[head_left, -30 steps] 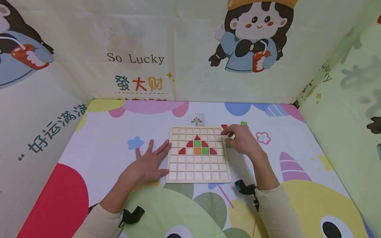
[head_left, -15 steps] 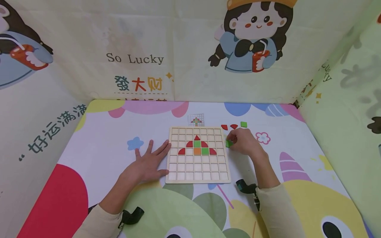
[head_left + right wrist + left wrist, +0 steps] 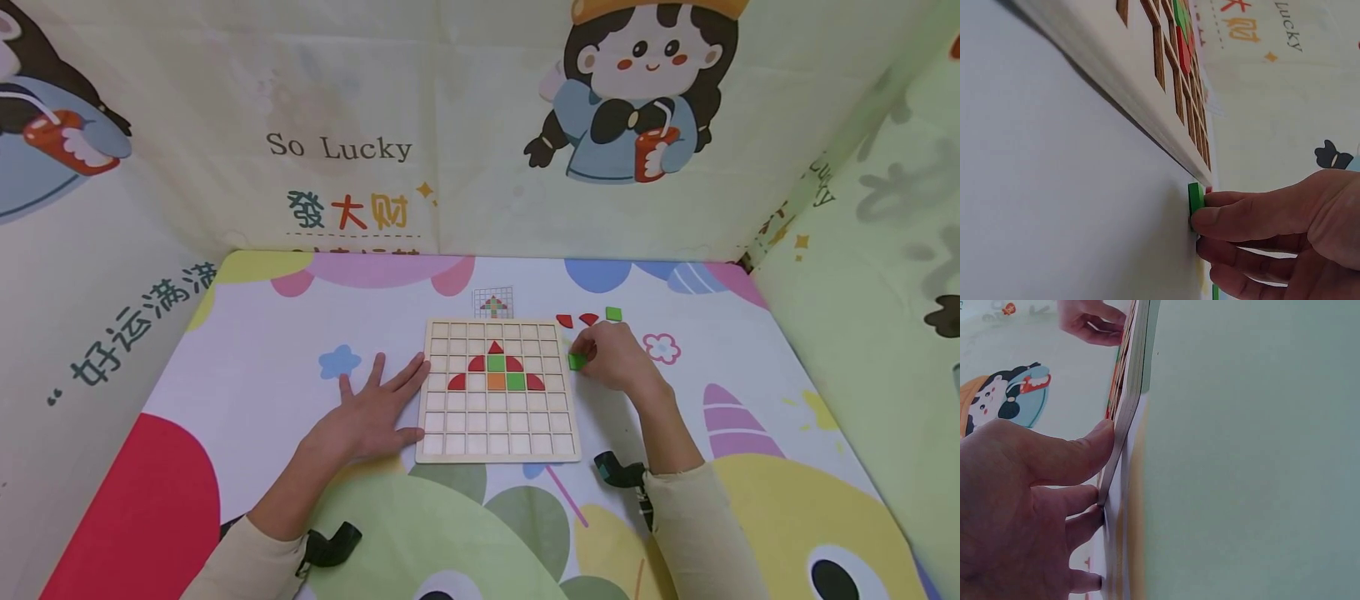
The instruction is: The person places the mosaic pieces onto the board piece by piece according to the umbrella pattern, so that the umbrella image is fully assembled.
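Right hand [image 3: 611, 357] pinches green tile [image 3: 576, 362]; tile pokes out left of hand, just beside gridded board [image 3: 497, 402].

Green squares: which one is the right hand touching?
The nearer loose green square, just right of the board, touched by the right hand. The other loose green square lies farther back; two inset green squares fill board cells.

Person, left hand [image 3: 367, 421] and right hand [image 3: 613, 358] bare. Left sleeve [image 3: 243, 567] and right sleeve [image 3: 705, 533] both long, plain beige, ending on the forearm. Left wrist camera [image 3: 334, 545] and right wrist camera [image 3: 619, 472]: black, bent-pipe shape, flared end. Thin dark strap [image 3: 647, 508] with pale flecks beside the right cuff; exact fastening unclear.
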### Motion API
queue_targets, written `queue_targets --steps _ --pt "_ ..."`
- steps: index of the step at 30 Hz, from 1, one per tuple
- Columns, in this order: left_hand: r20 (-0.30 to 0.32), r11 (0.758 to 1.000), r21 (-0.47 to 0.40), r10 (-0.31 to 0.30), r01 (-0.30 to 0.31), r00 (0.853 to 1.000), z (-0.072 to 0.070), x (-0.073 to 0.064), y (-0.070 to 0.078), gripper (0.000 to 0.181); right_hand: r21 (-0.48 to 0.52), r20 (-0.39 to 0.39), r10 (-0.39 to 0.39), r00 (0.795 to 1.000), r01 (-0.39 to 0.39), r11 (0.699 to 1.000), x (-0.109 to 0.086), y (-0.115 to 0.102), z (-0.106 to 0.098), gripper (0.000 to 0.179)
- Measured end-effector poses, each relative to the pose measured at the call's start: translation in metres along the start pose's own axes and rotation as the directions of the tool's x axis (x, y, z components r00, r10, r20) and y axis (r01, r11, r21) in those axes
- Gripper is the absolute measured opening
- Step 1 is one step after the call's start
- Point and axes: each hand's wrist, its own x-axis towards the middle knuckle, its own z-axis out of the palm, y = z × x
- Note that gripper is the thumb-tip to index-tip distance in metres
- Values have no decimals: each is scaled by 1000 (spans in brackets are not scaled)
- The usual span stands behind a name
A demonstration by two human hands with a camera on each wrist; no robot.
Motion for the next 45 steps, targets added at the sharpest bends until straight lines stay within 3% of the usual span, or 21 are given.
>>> queue_targets --steps 13,23,36,45 --pt "-13 1000 -2 15 -15 1000 1 -2 -1 89 14 -17 -3 1000 3 1000 -2 -6 -3 23" --pt "-14 1000 0 9 -9 1000 0 -2 -1 89 64 -39 -86 996 89 994 -3 -16 2 22" --pt "-16 1000 11 11 -10 1000 0 -1 -2 89 161 -13 -124 992 125 979 -3 -43 13 24" --pt "-11 1000 -1 12 -12 1000 -1 -1 -2 90 158 -9 -176 984 175 972 -5 -65 27 22"
